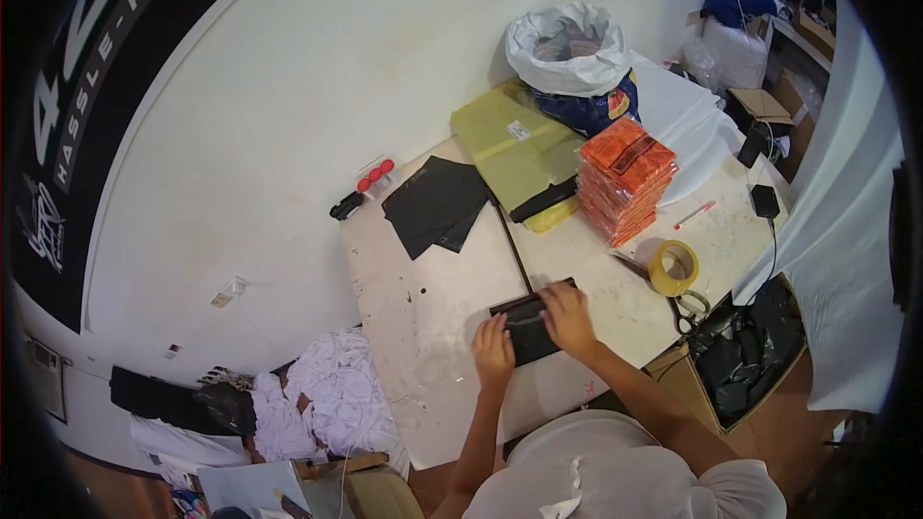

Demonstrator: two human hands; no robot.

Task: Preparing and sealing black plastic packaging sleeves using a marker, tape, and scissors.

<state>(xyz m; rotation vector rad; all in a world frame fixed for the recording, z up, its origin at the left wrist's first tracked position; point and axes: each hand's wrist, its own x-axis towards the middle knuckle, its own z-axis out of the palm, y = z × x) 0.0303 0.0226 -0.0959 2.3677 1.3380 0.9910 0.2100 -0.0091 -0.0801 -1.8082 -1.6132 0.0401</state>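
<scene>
A flat black plastic packet (532, 333) lies on the near part of the white table, between my hands. My left hand (493, 354) has its bent fingers closed on the packet's left edge. At the upper right edge, my right hand (569, 319) grips with curled fingers, slightly blurred by motion. The palms hide parts of both sides of the packet. Farther left lie flat black plastic sheets (435, 200), overlapping each other. A stack of orange packs in clear wrap (625, 183) stands beyond my right hand.
Right of my hands are a yellow tape roll (673, 267), scissors (688, 313) and a red-and-white pen (695, 215). A yellow plastic bag (519, 139) and a white-lined sack (567, 53) stand at the back. A box of black plastic (750, 356) sits below the table's right edge.
</scene>
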